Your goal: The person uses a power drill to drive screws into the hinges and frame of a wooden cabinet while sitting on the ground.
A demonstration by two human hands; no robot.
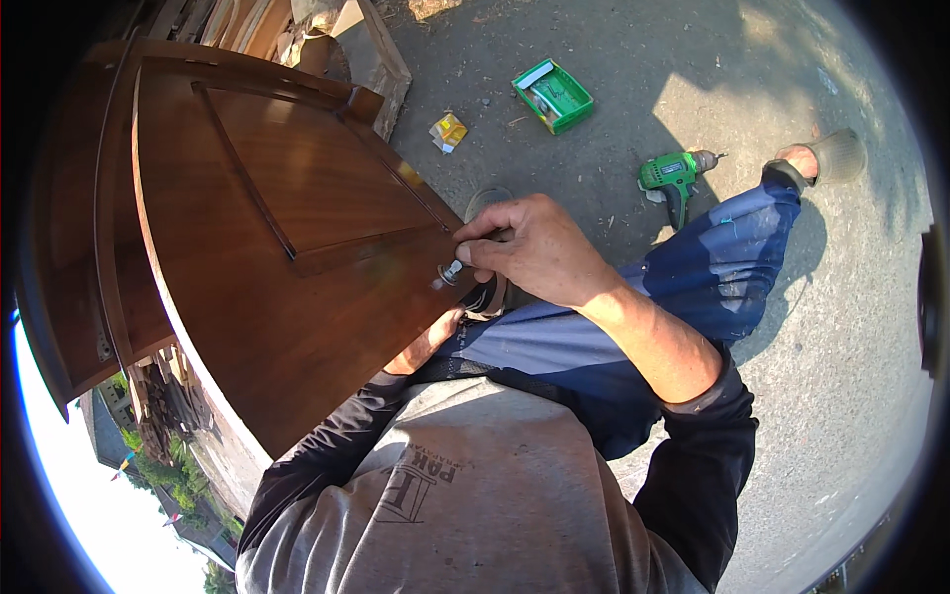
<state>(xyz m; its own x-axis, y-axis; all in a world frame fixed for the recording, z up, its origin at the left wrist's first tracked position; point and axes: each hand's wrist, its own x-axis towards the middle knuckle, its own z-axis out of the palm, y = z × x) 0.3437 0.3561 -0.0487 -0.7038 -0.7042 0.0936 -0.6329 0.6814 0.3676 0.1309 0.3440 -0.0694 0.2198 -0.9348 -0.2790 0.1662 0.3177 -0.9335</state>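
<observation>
Head camera view: a small silvery metal fitting (451, 270) sits near the right edge of a large, glossy brown wooden panel (287, 327), just below the fingertips of the right hand (549, 247). That hand's thumb and forefinger are bent close together at the fitting, the thumb tip at its upper end; whether they pinch it, or some small piece between them, I cannot tell. The panel spreads out to the left of these fingers, with a recessed rectangle up and to their left.

Below the fingers, the left hand (442, 328) reaches up to the panel's edge, its own fingers hidden, so their grip cannot be told. Just above the right fingers, a pale round object (487, 201) shows partly. Farther up on the ground are a small yellow box (448, 132) and, beyond it to the right, a green tray (573, 120) holding small items. Well to the fingers' right, a green power drill (676, 178) lies near the person's blue trouser leg (727, 252). Far to their upper left, wooden planks (242, 25) are piled.
</observation>
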